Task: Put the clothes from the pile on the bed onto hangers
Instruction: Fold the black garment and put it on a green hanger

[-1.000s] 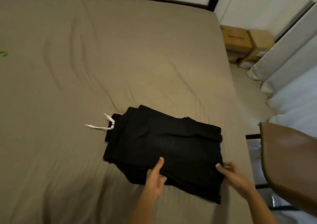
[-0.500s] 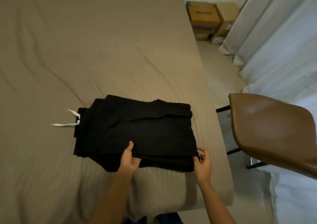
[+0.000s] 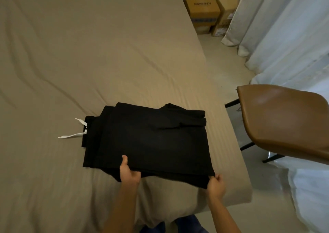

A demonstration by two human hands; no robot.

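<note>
Two hands hold the near edge of a folded pile of black clothes [image 3: 151,140] lying toward the near right corner of the tan bed [image 3: 89,54]. The left hand [image 3: 129,174] grips it at 6 o'clock, thumb on top; the right hand [image 3: 215,184] has its fingers pinching the 5 o'clock corner. A white drawstring [image 3: 74,134] trails at 9 o'clock. A brown chair [image 3: 284,122] stands at 3 o'clock, cardboard boxes [image 3: 203,10] at 1 o'clock.

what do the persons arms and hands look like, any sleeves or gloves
The left hand and right hand are ungloved, with no ring, watch or bracelet visible. The arms behind them are bare, with no sleeves in view.
</note>
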